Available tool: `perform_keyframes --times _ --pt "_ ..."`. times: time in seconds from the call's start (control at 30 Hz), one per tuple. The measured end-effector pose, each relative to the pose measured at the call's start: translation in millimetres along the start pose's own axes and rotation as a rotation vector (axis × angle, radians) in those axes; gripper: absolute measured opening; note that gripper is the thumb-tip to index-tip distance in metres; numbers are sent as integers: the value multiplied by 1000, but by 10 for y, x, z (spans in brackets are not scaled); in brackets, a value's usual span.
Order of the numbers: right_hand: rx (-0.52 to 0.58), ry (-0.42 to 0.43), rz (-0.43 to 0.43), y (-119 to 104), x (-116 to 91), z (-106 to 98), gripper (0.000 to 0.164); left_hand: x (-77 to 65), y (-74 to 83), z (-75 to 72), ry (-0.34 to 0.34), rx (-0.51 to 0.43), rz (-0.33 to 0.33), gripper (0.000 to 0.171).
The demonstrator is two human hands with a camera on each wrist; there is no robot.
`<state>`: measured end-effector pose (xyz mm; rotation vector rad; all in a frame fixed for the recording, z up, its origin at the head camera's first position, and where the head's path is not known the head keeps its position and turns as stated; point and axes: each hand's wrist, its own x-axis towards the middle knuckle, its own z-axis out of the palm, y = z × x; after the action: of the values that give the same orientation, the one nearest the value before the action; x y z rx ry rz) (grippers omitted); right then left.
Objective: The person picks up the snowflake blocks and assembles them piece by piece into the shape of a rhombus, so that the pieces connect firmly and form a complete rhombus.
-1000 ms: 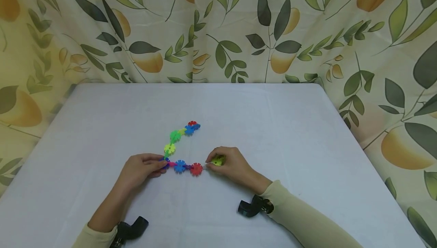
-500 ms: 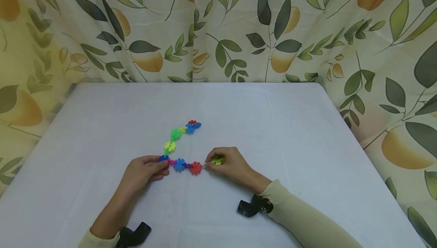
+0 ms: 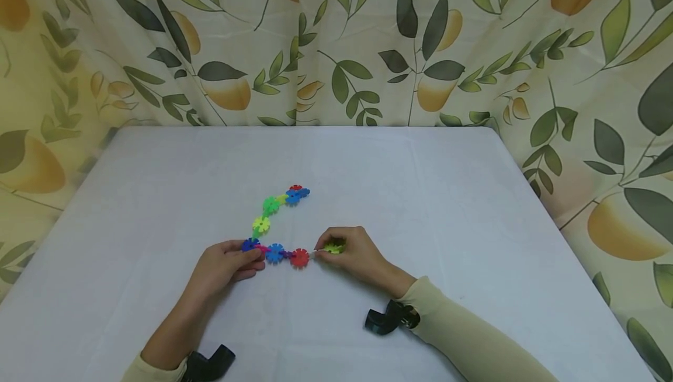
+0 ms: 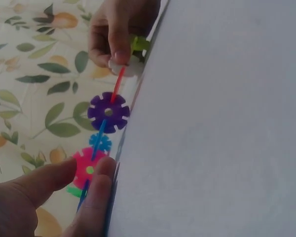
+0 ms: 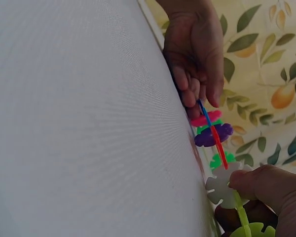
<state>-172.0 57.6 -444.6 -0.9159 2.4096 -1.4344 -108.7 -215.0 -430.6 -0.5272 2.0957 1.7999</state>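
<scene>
A chain of interlocking plastic snowflake discs lies bent on the table, its far arm made of green, yellow, blue and red discs. At the bend, my left hand (image 3: 221, 271) holds the chain by the dark blue disc (image 3: 250, 245) and the pink disc (image 4: 86, 168). To the right run a blue disc (image 3: 275, 253), a purple disc (image 4: 108, 112) and a red disc (image 3: 299, 258). My right hand (image 3: 354, 253) pinches the white disc (image 5: 222, 185) between thumb and fingers. Joined to it, a yellow-green disc (image 3: 335, 246) sits partly hidden under that hand.
A white cloth covers the table (image 3: 420, 183). Leaf-and-fruit patterned curtain (image 3: 357, 43) hangs behind it and along both sides. Black wrist cameras are strapped at both sleeves.
My left hand has shifted slightly right along the chain, its fingers now reaching the pink disc. The near row of discs has slid a little left. My right hand is almost still.
</scene>
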Motion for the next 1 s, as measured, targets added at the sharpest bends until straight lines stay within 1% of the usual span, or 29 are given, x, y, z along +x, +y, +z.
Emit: perform_keyframes --times 0.17,0.23,0.4,0.47,0.53,0.63,0.73,0.77,0.93,1.0 --pt "27 -4 2 6 -1 18 7 -46 -19 40 18 -38 -14 66" --pt "33 -5 1 -1 -2 22 6 -66 -28 56 22 -59 -25 63" --pt "41 0 9 -7 -2 28 4 -113 -54 97 -9 -93 -39 51" --pt "43 3 16 2 -2 32 5 -124 -61 110 -24 -101 -19 50" --pt "42 7 27 0 -3 36 5 -129 -65 121 -25 -112 3 54" --pt "41 8 33 3 -1 37 5 -116 -60 153 -21 -125 24 69" --pt "43 7 27 3 5 33 5 -89 -37 196 -6 -119 32 79" --pt "45 5 21 12 5 32 5 -78 -28 207 -2 -107 38 79" --pt "58 13 9 26 5 38 4 -8 21 212 47 -45 45 69" --pt "61 17 8 34 6 46 4 25 38 195 69 -42 32 65"
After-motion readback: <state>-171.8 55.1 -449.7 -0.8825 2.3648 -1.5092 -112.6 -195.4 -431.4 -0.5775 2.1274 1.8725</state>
